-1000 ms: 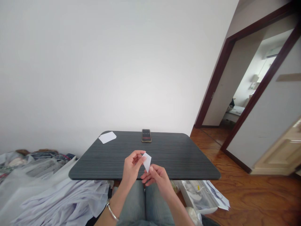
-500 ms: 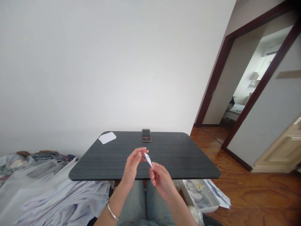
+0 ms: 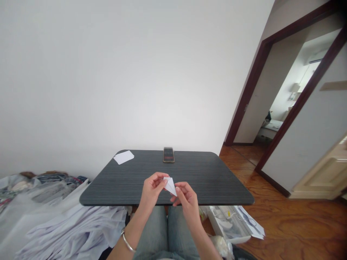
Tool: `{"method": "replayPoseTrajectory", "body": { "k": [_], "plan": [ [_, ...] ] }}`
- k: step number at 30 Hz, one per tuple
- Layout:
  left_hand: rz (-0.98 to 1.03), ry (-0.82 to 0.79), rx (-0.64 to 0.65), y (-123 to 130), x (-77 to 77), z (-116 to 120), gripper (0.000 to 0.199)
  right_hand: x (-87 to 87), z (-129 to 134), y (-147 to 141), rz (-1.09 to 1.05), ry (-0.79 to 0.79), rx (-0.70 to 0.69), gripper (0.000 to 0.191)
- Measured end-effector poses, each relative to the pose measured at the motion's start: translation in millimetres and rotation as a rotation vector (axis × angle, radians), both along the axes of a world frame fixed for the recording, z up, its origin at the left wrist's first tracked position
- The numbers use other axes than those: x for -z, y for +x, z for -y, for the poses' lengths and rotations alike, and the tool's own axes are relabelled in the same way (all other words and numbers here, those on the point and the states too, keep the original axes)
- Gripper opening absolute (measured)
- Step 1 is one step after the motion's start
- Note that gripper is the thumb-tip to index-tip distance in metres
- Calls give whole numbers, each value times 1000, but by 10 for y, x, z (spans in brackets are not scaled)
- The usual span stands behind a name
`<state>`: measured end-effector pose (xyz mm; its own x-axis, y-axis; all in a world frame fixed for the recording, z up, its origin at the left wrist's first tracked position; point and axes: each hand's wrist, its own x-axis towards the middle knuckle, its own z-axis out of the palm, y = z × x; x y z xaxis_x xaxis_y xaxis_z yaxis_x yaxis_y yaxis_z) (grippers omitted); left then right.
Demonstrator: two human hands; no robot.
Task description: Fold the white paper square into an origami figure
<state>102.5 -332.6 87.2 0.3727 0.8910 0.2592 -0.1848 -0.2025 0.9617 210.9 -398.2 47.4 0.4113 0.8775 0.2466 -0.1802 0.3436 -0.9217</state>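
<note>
A small white piece of folded paper (image 3: 170, 186), kite-shaped with a crease down it, is held above the near part of the dark table (image 3: 121, 184). My left hand (image 3: 153, 187) pinches its upper left edge between thumb and fingers. At the pointed lower end, my right hand (image 3: 187, 198) has its thumb against the paper and its fingers curled behind; their tips are partly hidden. Farther back on the left of the table lie white paper sheets (image 3: 124, 157). A phone (image 3: 168, 155) sits at the back middle.
White cloth (image 3: 73, 231) and other fabrics are heaped left of the table. On the floor to the right is an open white box (image 3: 230, 227) with cords, beside some papers (image 3: 252, 222). A white wall (image 3: 135, 72) rises behind the table, with a doorway (image 3: 255, 90) on the right.
My left hand has taken hold of the folded paper's upper edge. The paper has turned so its broad face shows, and my right hand has rotated at its lower end.
</note>
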Motion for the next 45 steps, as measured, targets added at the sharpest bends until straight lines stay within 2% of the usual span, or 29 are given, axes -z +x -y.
{"method": "replayPoseTrajectory", "body": {
  "k": [3,9,18,23,31,45],
  "plan": [
    [-35,23,3,0,21,-5,16,34,10,29,137,4,83,22],
    [-78,83,23,21,62,3,15,78,15,91,553,27,277,18],
    [-169,157,-9,40,83,26,16,164,1,108,846,171,419,25],
    [-207,184,-39,43,86,25,16,191,-19,134,914,164,410,26],
    [-180,156,-20,49,104,22,16,202,-19,144,953,197,471,27],
    [-136,90,32,6,91,-11,17,199,-5,152,838,161,367,28]
  ]
}}
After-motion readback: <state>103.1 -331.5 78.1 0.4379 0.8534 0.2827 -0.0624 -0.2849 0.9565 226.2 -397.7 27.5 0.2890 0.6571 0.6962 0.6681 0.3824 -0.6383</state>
